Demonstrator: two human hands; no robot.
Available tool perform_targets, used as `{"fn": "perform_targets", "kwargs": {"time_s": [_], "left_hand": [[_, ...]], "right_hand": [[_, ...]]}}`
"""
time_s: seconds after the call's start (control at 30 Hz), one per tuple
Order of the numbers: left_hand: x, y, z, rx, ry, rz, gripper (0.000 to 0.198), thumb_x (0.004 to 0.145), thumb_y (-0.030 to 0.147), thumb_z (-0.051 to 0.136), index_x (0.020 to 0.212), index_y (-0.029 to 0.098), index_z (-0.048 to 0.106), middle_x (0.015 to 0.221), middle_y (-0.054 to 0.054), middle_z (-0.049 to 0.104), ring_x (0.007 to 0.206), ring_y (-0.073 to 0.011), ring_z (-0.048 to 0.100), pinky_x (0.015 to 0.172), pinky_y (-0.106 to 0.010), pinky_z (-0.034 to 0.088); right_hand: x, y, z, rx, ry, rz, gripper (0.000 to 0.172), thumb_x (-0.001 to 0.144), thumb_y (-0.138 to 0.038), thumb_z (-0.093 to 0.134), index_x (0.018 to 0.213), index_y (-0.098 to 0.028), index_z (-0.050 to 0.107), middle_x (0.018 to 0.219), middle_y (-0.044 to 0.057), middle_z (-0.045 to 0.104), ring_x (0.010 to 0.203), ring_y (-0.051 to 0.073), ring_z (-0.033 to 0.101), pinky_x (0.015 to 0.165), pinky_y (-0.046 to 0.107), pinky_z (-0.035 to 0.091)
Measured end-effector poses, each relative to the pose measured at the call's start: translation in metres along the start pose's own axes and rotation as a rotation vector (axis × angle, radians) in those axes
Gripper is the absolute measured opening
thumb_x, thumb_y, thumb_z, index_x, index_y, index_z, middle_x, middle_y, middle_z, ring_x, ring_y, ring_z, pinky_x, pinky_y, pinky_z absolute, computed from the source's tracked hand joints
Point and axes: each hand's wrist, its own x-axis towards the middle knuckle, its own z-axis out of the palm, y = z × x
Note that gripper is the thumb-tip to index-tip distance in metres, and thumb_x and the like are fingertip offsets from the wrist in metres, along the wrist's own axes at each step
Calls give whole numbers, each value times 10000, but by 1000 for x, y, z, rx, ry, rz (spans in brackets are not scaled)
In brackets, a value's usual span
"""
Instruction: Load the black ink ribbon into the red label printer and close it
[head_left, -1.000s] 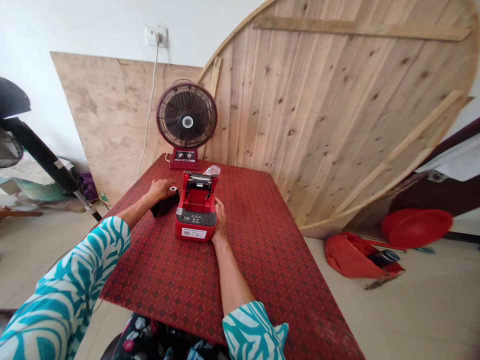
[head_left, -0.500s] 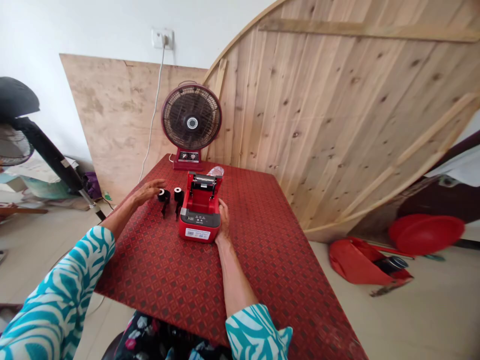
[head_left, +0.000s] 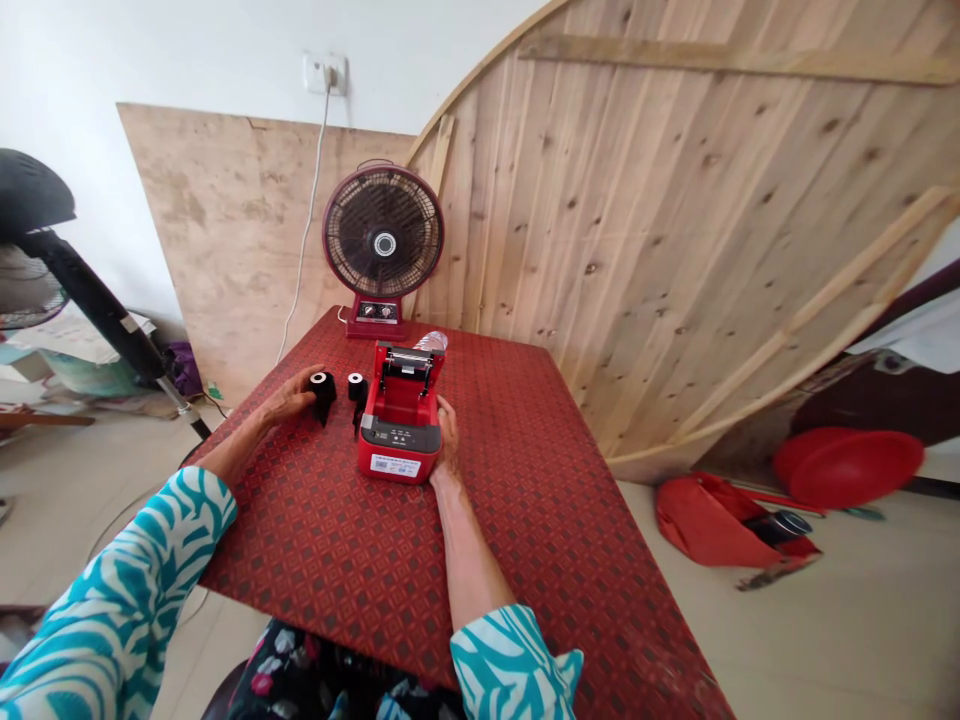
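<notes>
The left hand [head_left: 289,400] closes on a black ribbon roll [head_left: 322,388] left of the open red plastic label printer [head_left: 397,440], which the relaxed, open right hand [head_left: 448,437] steadies from the side.

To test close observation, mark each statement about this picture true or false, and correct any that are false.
1. The left hand touches a black ribbon roll. True.
2. The right hand rests against the red label printer. True.
3. The printer's lid is shut. False: it stands open.
4. The desk fan stands on the floor. False: it stands on the red patterned table.
</notes>
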Motion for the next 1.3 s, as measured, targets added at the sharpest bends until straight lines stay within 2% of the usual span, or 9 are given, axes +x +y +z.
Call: {"fn": "perform_targets", "kwargs": {"time_s": [0.13, 0.23, 0.43, 0.53, 0.63, 0.83, 1.03, 1.2, 1.3], "left_hand": [[1, -4, 8, -29, 98, 36, 783, 559, 450, 718, 1256, 155, 516, 1134, -114, 659, 1087, -266, 612, 961, -399, 482], [-4, 12, 8, -79, 85, 54, 733, 558, 525, 779, 1160, 168, 562, 1079, -113, 685, 1020, -263, 643, 907, -382, 515], [-26, 83, 22, -136, -204, 125, 739, 632, 533, 791, 1242, 164, 599, 1057, -117, 716, 896, -250, 684, 773, -323, 551], [-30, 114, 46, 102, -356, 197, 679, 696, 502, 741, 1272, 162, 622, 1028, -82, 731, 931, -241, 674, 844, -339, 528], [-24, 130, 69, 386, -389, 294, 546, 739, 433, 705, 1229, 195, 668, 1088, -54, 730, 1008, -238, 654, 917, -328, 489], [1, 134, 96, 750, -427, 304, 389, 735, 284, 694, 1118, 217, 706, 1018, -46, 740, 944, -225, 674, 830, -280, 490], [21, 126, 117, 1025, -515, 259, 282, 698, 226, 706, 976, 245, 747, 992, -64, 754, 954, -259, 680, 764, -276, 472], [34, 121, 125, 1047, -618, 254, 188, 662, 139, 669, 784, 253, 755, 816, -23, 761, 831, -225, 693, 698, -246, 464], [32, 121, 118, 956, -641, 283, 161, 680, 174, 668, 795, 249, 754, 789, -2, 758, 788, -197, 688, 683, -226, 466]], "right_hand": [[0, -1, 0, -6, 6, -26, 504, 842, -540, 477, 1202, -213, 612, 1233, 72, 675, 1090, 196, 610, 903, 323, 467], [-1, -1, 0, 16, -6, -7, 521, 835, -548, 487, 1216, -211, 602, 1225, 74, 679, 1055, 193, 623, 873, 316, 480], [0, 2, 3, 102, -4, 21, 524, 814, -550, 509, 1214, -221, 594, 1161, 53, 700, 981, 185, 641, 837, 320, 503], [0, 1, 4, 135, -15, 39, 531, 794, -555, 530, 1199, -218, 595, 1180, 58, 688, 993, 193, 642, 856, 335, 505], [0, -2, 5, 117, -7, 19, 515, 790, -553, 522, 1168, -214, 613, 1205, 65, 677, 1053, 206, 631, 920, 352, 485], [2, 0, 5, 116, -3, 5, 497, 795, -530, 516, 1167, -216, 617, 1244, 69, 655, 1138, 211, 596, 1010, 373, 437], [10, 13, 4, 114, -12, 0, 488, 809, -533, 533, 1183, -236, 629, 1210, 50, 676, 1159, 210, 584, 985, 369, 460], [9, 14, 4, 108, -17, -8, 494, 824, -536, 525, 1201, -235, 630, 1150, 46, 702, 1131, 208, 603, 957, 356, 479], [7, 12, 4, 120, -25, -10, 508, 826, -546, 521, 1214, -235, 621, 1151, 44, 705, 1111, 207, 612, 939, 351, 483]]}}
